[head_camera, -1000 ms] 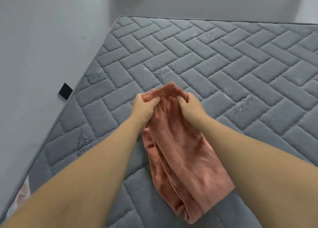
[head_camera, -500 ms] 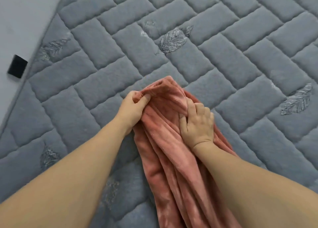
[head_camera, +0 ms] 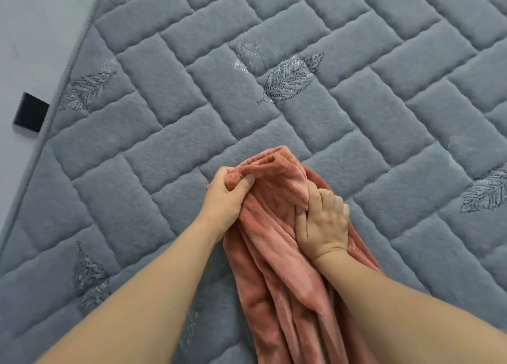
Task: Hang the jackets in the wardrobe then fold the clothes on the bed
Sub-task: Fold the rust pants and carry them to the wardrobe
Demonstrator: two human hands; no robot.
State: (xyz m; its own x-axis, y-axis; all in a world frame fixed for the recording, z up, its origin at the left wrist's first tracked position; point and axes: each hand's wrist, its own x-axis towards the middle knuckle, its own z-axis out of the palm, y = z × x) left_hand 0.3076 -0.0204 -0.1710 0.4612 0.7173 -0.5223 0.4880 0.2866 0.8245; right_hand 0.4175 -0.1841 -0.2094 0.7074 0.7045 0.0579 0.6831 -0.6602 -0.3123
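Observation:
A soft salmon-pink garment (head_camera: 277, 276) lies bunched lengthwise on the grey quilted bed (head_camera: 170, 133), running from the middle of the view to the bottom edge. My left hand (head_camera: 227, 196) grips its ribbed top hem, thumb pinched over the fabric. Just to the right and slightly lower, my right hand (head_camera: 322, 225) holds a fold of the same garment, fingers curled into the cloth. The lower end of the garment is cut off by the frame.
The bed's left edge (head_camera: 41, 149) runs diagonally beside a pale wall (head_camera: 30, 34). A small black block (head_camera: 30, 116) sits on the wall at that edge. Bare quilted bed surface with embroidered leaves spreads above and to the right of the hands.
The view has dropped closer to the bed. My right hand slid from the top hem down onto the garment's middle fold. The left hand keeps its grip on the hem.

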